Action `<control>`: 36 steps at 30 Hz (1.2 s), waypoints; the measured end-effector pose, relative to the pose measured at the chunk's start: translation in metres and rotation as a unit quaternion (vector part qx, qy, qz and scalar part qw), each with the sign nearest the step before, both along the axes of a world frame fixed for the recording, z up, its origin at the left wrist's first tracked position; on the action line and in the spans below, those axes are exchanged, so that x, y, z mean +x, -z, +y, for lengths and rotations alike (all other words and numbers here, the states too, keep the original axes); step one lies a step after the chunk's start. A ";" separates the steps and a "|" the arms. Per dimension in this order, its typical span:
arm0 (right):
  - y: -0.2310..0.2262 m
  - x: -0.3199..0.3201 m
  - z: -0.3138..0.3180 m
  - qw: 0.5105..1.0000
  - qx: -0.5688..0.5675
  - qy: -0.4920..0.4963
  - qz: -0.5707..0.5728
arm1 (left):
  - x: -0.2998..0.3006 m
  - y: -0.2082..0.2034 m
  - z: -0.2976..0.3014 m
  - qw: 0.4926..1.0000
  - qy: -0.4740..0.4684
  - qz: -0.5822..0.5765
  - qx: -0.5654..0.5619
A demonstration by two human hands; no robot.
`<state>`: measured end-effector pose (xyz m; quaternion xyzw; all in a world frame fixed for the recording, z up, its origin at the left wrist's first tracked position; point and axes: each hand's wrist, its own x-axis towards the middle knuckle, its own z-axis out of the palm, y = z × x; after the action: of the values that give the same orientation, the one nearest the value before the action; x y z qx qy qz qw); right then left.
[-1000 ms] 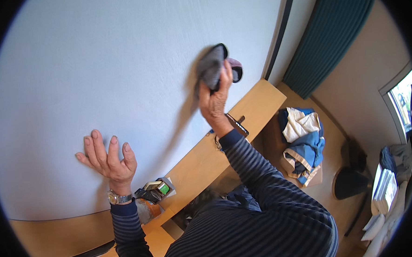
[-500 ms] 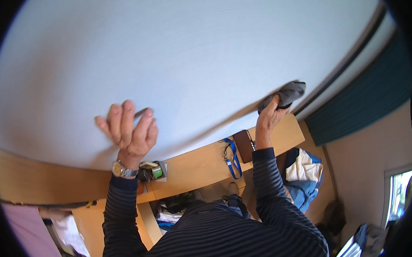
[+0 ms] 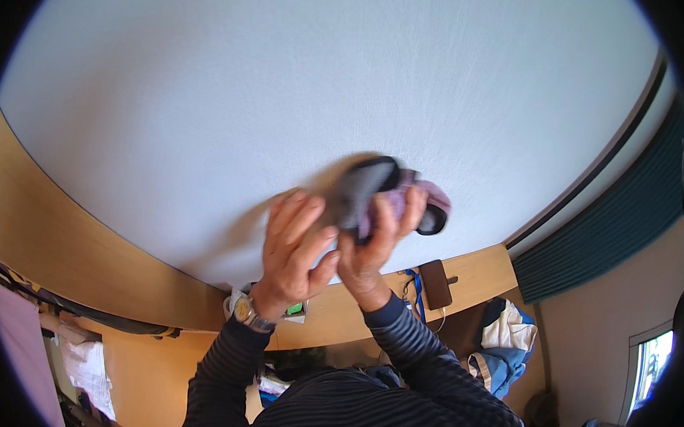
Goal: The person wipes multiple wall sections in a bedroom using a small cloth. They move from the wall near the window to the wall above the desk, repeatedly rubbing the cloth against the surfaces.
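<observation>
My right hand (image 3: 376,239) is closed on a soft cloth bundle that looks like socks. One part is purple (image 3: 434,195) with a black-edged opening, the other grey and black (image 3: 365,189) and blurred by motion. Beside it my left hand (image 3: 291,251), with a watch at the wrist, has its fingers apart next to the grey part. Whether its fingertips touch the cloth I cannot tell. Both hands are up in front of the large white surface (image 3: 198,128), on which their shadows fall.
Below runs a wooden shelf (image 3: 477,274) bearing a brown case (image 3: 436,286), a blue strap (image 3: 417,294) and a small box of items partly behind my left wrist. Blue and cream clothing (image 3: 507,344) lies low right, under a dark green curtain (image 3: 606,230).
My right hand has swung left to meet my left hand, which moved right. The grey cloth came along, and a purple part now shows with it. The view has shifted.
</observation>
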<state>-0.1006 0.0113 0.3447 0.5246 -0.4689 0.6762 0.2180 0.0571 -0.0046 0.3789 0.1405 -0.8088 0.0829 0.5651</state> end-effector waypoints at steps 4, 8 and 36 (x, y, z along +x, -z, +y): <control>-0.057 0.044 -0.010 0.995 -0.049 -0.049 0.069 | 0.045 0.001 0.001 0.996 -0.075 0.055 -0.009; -0.123 0.037 -0.017 0.977 -0.083 -0.050 0.188 | 0.060 -0.011 -0.018 0.989 -0.107 0.094 -0.045; -0.098 -0.393 -0.001 0.989 -0.095 0.110 -0.018 | -0.020 -0.042 -0.052 0.925 -0.327 0.037 -0.190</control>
<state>-0.4933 0.0103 0.4423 0.4345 -0.4610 0.6992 0.3314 0.0370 -0.0563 0.4210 0.2903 -0.6652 0.4105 0.5521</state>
